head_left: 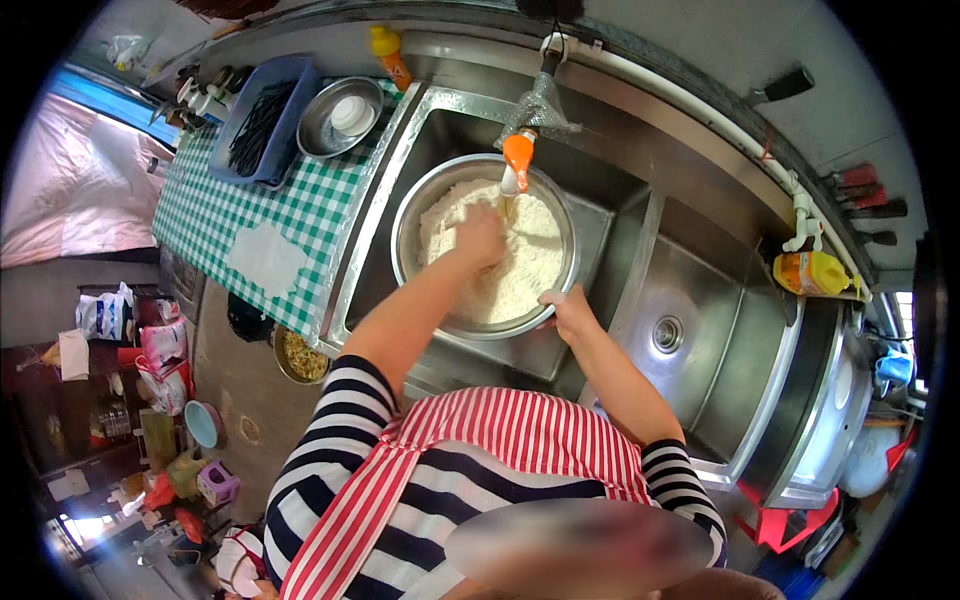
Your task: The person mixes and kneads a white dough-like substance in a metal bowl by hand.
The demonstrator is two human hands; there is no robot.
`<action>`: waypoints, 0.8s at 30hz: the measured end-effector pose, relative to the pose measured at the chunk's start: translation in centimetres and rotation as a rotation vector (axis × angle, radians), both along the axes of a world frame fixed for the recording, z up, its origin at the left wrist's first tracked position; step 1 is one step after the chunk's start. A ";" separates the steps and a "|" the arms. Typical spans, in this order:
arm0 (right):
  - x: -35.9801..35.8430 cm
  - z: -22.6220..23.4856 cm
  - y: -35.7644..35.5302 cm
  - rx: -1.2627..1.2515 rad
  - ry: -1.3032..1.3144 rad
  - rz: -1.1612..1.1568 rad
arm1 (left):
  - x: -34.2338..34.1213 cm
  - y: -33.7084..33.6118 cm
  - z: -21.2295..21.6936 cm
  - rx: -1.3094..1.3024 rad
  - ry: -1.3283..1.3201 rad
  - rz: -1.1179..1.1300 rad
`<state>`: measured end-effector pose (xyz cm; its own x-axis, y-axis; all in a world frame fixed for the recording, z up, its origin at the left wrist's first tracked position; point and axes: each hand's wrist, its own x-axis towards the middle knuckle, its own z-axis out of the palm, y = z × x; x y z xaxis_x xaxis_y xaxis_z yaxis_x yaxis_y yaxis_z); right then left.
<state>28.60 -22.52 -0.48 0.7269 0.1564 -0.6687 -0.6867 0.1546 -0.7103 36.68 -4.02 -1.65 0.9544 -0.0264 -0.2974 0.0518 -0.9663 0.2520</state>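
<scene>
Sitting in the sink (620, 215), a big metal bowl (412, 215) holds white flour (530, 265) under the orange tap (517, 158). The left hand (480, 235) digs into the flour, fingers curled; the right hand (566, 310) holds the bowl's rim.

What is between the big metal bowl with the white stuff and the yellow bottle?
In the head view, between the bowl and the yellow bottle lies the bare second sink basin with its round drain.

A bowl (430, 200) sits in the sink (620, 250) under the tap (517, 160), a table (290, 215) to its left.
</scene>
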 end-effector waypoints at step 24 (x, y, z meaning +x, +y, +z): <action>1.7 -0.4 0.1 0.002 0.040 0.040 | -2.2 2.5 4.4 0.035 0.269 -0.091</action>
